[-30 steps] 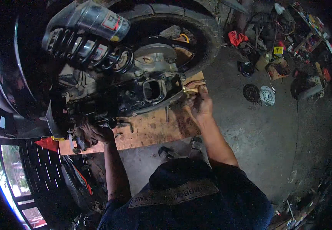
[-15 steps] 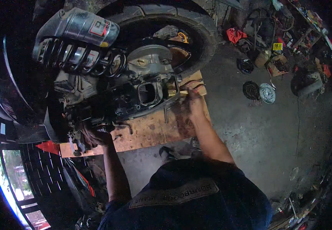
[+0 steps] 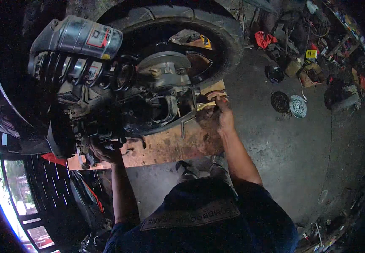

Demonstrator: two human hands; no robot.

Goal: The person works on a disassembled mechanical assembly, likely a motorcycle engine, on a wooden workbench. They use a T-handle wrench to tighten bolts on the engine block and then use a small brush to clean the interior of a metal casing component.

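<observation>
The scene is viewed from a single head-worn fisheye camera, aimed steeply down over the person's own torso and forearms, which enter from the lower edge. The right hand (image 3: 222, 118) and the left hand (image 3: 104, 152) are seen at arm's length, near mid-frame. Beyond the hands, a scooter's rear wheel (image 3: 229, 38) fills the upper frame at close range. Straight edges are bent toward the dark rim. No second view is provided.

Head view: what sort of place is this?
Most likely a motorcycle repair workshop. A rear wheel with a coil shock absorber stands over a wooden board, and loose parts and discs lie on the stained concrete floor.
</observation>
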